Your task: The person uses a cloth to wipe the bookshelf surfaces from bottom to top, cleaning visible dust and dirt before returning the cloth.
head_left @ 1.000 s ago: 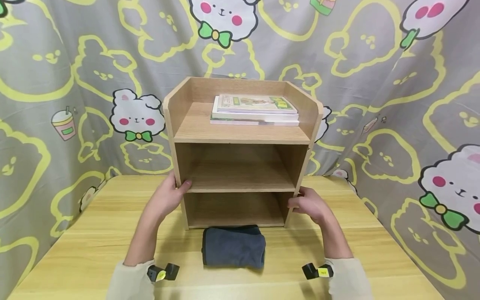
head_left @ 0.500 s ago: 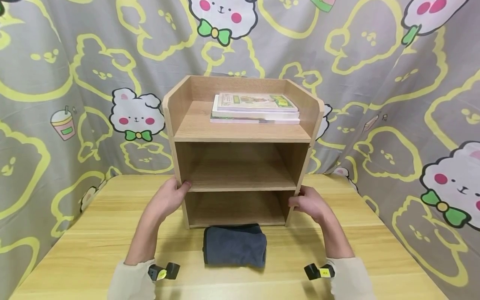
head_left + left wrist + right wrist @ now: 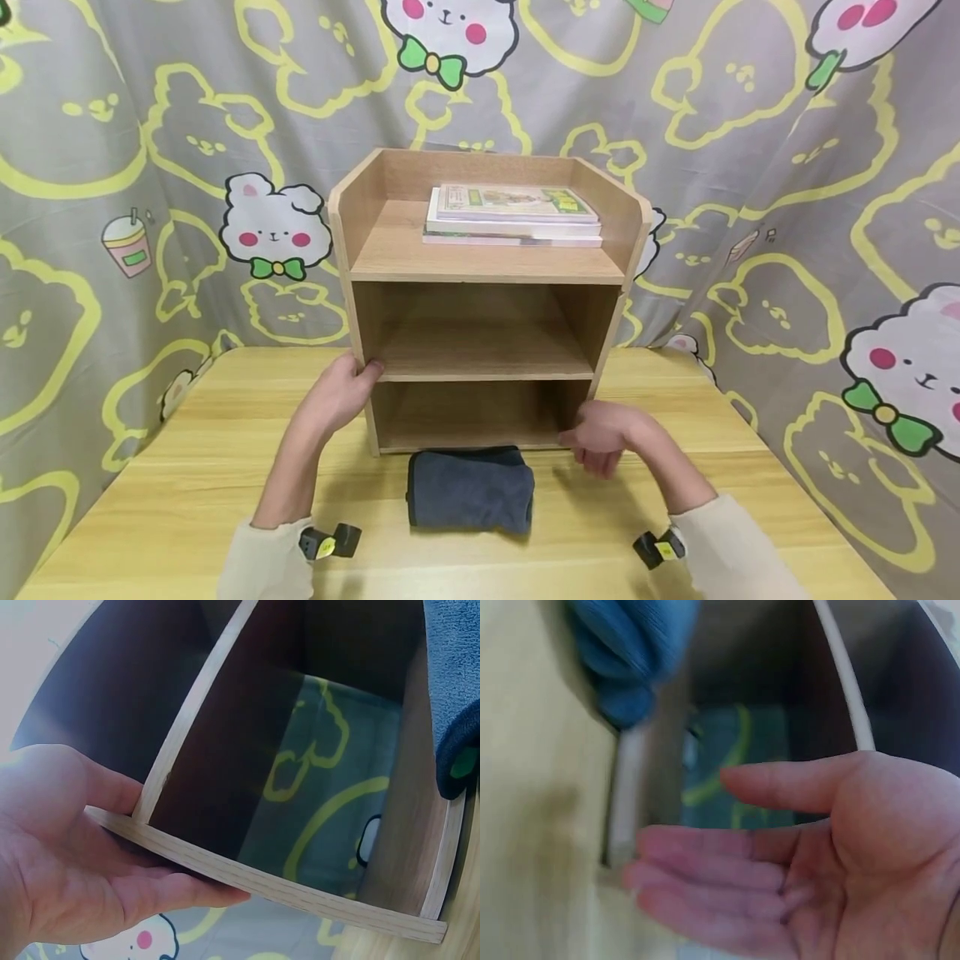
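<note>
A light wooden desktop shelf (image 3: 487,277) with three tiers stands on the table. My left hand (image 3: 337,396) grips its left side panel; in the left wrist view the thumb presses inside by the middle board, while the fingers (image 3: 172,891) lie along the outer face. Off the right panel, my right hand (image 3: 603,433) hovers before the shelf's lower right corner. Its palm and extended fingers (image 3: 712,874) show in the right wrist view, holding nothing. A folded dark blue-grey cloth (image 3: 471,492) lies in front of the bottom tier.
Several stacked books (image 3: 517,212) lie on the top tier. The wood-grain table (image 3: 187,500) extends around the shelf. A grey patterned curtain (image 3: 187,108) hangs behind and on both sides.
My right hand has let go of the shelf's right panel and moved down and toward me. The left hand keeps its grip; the shelf and cloth look unmoved.
</note>
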`<state>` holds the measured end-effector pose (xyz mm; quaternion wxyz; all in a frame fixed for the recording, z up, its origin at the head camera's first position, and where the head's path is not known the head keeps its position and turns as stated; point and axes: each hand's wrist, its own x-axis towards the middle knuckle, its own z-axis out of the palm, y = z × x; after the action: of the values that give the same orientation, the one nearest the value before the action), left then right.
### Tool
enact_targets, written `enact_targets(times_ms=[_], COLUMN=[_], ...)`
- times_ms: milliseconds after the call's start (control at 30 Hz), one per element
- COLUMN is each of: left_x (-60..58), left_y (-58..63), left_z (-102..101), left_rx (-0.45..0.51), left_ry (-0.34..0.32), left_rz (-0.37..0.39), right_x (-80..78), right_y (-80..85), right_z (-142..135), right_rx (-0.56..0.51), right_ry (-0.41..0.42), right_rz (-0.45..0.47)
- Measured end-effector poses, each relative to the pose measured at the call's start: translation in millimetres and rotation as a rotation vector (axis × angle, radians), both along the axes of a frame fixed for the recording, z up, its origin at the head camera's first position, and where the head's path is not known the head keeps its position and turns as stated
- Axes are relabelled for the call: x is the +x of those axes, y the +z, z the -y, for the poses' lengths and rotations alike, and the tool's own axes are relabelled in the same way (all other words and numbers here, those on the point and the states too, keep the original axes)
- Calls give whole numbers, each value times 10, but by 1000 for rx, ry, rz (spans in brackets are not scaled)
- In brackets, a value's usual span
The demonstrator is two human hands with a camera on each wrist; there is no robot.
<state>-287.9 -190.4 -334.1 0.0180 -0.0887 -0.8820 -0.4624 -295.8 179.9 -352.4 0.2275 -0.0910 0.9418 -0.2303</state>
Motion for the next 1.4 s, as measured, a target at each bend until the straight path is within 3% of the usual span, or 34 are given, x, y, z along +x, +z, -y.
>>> enact_targets(times_ms=[67,167,233,367,500,667,800,1000,1133,1267,1400], left_x=[1,4,6,-3,-5,1,-2,-8,2,-1,-4], left_y=[0,-2,-1,7,17,6,1,-5,-4,-8,-9], left_z=[5,8,7,13,18,12,3,-14,-13,-4,4], left_rx=[-4,-7,-9,-15,2,29,33,16,6,7,8], left_ry=[6,11,13,17,18,25,26,31,39,43,43], left_rz=[-5,-10,-10,2,-1,-12,1,-15,-19,-12,-9], right_x=[32,96,171,405,597,601,574,554,501,436,387], right_y=[-57,-167,-230,-308,-395,-482,-516,-587,-585,-543,-553], right_z=[172,468,658,997,1241,1383,1397,1330,1233,1038,781], right_rx=[41,57,31,-8,87,266,283,209,124,43,45], right_ry=[75,115,114,178,305,378,402,408,364,307,279], right_rz=[-131,-368,-443,-434,-389,-320,-378,-476,-520,-530,-558])
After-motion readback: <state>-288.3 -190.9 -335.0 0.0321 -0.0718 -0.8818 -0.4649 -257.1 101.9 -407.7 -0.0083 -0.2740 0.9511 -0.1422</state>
